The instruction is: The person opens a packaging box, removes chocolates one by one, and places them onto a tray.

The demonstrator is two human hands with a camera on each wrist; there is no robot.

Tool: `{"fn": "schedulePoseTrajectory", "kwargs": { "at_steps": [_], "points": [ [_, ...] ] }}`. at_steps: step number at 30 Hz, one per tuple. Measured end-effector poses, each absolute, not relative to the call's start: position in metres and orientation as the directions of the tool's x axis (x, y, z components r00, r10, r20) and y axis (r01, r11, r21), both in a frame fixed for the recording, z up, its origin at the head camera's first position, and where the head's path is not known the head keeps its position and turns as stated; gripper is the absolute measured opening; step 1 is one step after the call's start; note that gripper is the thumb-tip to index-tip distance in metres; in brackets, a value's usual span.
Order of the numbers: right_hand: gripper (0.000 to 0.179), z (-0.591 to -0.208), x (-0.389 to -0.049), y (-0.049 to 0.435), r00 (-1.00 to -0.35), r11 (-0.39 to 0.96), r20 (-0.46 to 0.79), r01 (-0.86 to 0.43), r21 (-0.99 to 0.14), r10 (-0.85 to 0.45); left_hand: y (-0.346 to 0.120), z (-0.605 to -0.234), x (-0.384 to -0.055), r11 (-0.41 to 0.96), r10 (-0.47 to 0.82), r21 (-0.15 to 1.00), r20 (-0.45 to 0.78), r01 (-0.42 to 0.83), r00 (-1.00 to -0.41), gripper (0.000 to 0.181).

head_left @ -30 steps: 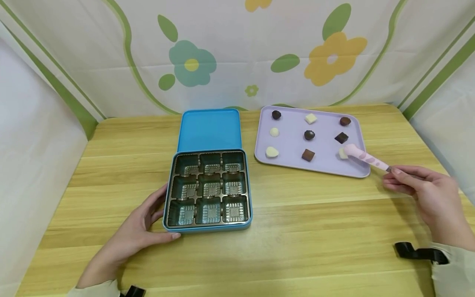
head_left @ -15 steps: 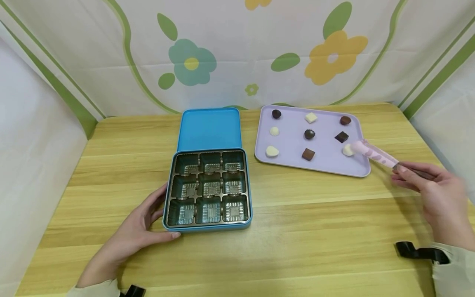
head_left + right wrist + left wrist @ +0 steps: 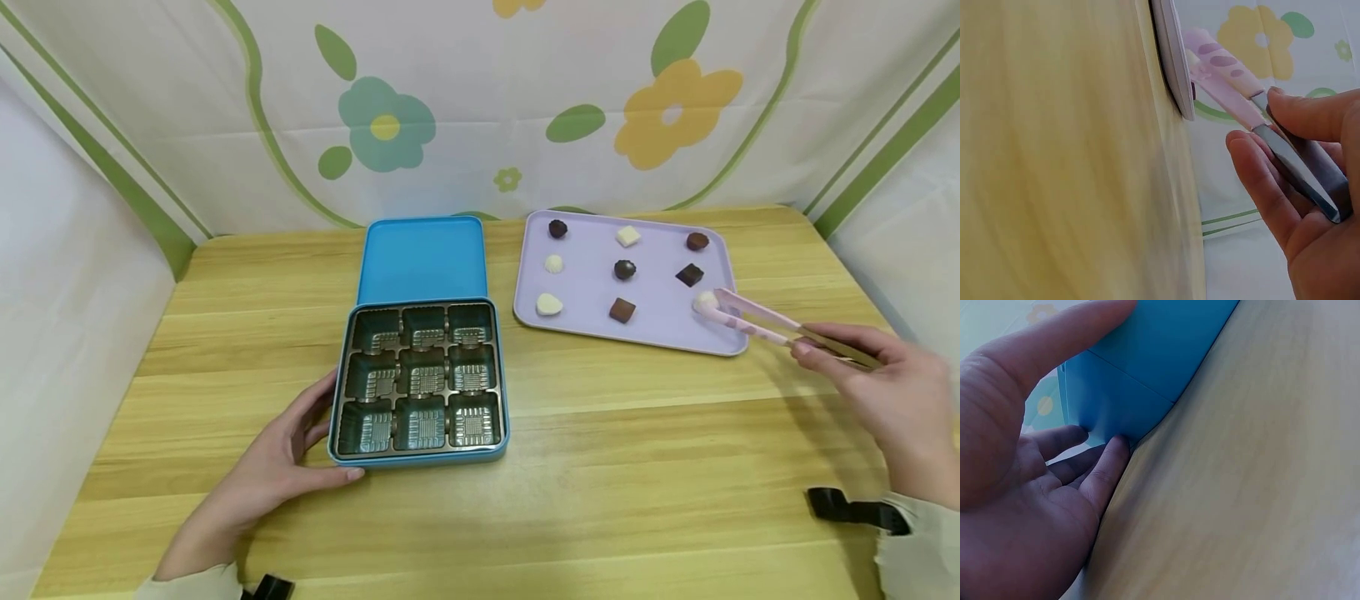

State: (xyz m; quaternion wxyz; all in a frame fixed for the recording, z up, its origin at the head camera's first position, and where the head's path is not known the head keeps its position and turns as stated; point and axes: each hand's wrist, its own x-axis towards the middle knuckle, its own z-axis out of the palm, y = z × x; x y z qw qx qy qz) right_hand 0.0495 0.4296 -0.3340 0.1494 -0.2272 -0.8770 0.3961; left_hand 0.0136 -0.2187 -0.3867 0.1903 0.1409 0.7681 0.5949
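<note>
My right hand (image 3: 892, 392) pinches a pair of tongs (image 3: 750, 331) with pink paw-shaped tips and metal arms. The spread tips stand on either side of a white chocolate (image 3: 705, 302) at the right front of the lilac tray (image 3: 667, 329); whether both touch it cannot be told. A blue tin (image 3: 450, 458) with a brown compartment insert stands to the left, its compartments bare. My left hand (image 3: 273, 467) grips the tin's near left corner, thumb along the front and fingers against the left wall (image 3: 1110, 394).
Several other dark, brown and white chocolates, among them a brown square (image 3: 622, 310) and a white heart-like piece (image 3: 549, 305), lie in rows on the tray. The blue lid (image 3: 423, 258) lies behind the tin. A flowered cloth (image 3: 480, 108) hangs behind the wooden table.
The tongs have drawn slightly right and turned, their tips now visibly parted around the white chocolate, which shows more fully. The left hand and the tin have stayed in place.
</note>
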Motion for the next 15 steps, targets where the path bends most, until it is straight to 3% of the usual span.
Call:
{"fn": "schedulePoseTrajectory", "kwargs": {
  "at_steps": [4,8,15],
  "points": [
    [0.028,-0.3357,0.0477,0.428,-0.884,0.602,0.108,0.216,-0.769,0.455,-0.2191,-0.3874,0.0138,0.25,0.446,0.968,-0.123,-0.008,-0.887,0.117],
    [0.025,-0.3376,0.0453,0.4265,-0.917,0.535,0.081,0.154,-0.831,0.39,-0.2192,-0.3876,0.0139,0.251,0.444,0.968,-0.126,-0.012,-0.887,0.117],
    [0.015,-0.3395,0.0447,0.4311,-0.94,0.12,-0.029,0.074,-0.99,0.341,-0.2183,-0.3862,0.0135,0.253,0.44,0.967,-0.143,-0.03,-0.887,0.117]
  ]
}}
